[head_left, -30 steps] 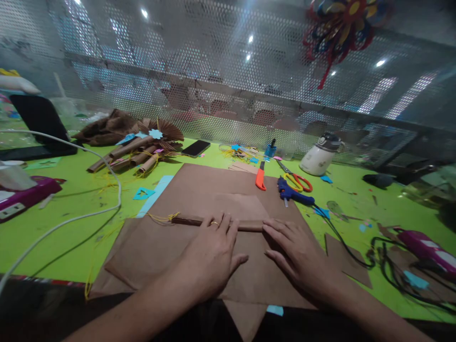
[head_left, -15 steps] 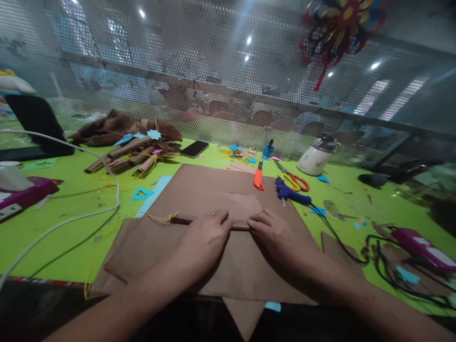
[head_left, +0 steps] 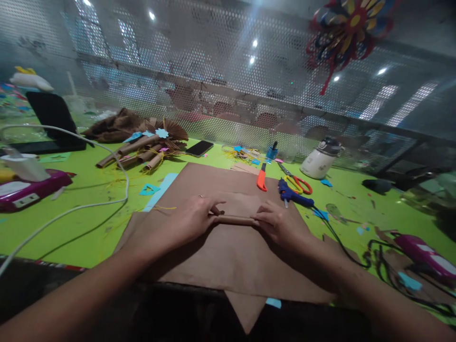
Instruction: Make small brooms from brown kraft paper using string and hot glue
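Note:
A thin brown paper roll (head_left: pixel 235 220) lies across the middle, between my two hands. My left hand (head_left: pixel 195 216) pinches its left part, with thumb and fingers curled round it. At the other end my right hand (head_left: pixel 274 221) grips the roll with bent fingers. Under both hands spreads a large sheet of brown paper (head_left: pixel 213 256), and a lighter patch shows just beyond the roll. Some yellow strings (head_left: pixel 166 207) stick out to the left of my left hand.
Beyond the sheet lie an orange-handled cutter (head_left: pixel 261 179), a blue glue gun (head_left: pixel 294 195) with a black cord, and scissors (head_left: pixel 299 183). Farther back are a phone (head_left: pixel 200 148), brown paper rolls (head_left: pixel 138 149) and a white bottle (head_left: pixel 319 159). A white cable (head_left: pixel 96 205) loops at left.
My left hand has shifted left and up along the roll, leaving more of it visible between the hands. My right hand has moved slightly away from me. The view has shifted a little.

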`<state>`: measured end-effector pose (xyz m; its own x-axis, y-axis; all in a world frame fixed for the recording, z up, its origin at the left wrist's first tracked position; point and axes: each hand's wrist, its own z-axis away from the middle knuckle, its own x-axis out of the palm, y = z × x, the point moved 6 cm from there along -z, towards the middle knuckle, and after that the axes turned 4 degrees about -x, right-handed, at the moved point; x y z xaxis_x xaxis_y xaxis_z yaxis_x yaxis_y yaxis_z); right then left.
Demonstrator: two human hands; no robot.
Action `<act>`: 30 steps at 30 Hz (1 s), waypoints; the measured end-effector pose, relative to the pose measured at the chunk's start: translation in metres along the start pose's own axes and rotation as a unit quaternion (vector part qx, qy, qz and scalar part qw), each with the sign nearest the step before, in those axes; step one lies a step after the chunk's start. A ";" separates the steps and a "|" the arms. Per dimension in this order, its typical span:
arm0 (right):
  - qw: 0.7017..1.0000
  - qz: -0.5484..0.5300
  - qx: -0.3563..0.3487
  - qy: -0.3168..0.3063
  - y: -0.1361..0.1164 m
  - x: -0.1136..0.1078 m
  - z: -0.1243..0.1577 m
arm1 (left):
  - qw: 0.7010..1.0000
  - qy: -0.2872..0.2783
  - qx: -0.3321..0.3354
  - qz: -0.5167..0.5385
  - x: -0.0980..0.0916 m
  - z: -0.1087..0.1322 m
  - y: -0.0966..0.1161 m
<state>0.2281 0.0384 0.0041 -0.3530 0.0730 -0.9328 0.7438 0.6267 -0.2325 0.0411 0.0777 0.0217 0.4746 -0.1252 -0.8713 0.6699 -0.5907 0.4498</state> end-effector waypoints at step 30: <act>0.991 0.128 -0.004 0.039 0.003 0.007 0.004 | 0.992 0.022 0.091 -0.081 0.015 0.005 -0.007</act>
<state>0.2304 0.0380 -0.0038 -0.1965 0.2900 -0.9367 0.8102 0.5861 0.0115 0.0407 0.0758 0.0043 0.3964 0.0154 -0.9179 0.6263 -0.7356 0.2581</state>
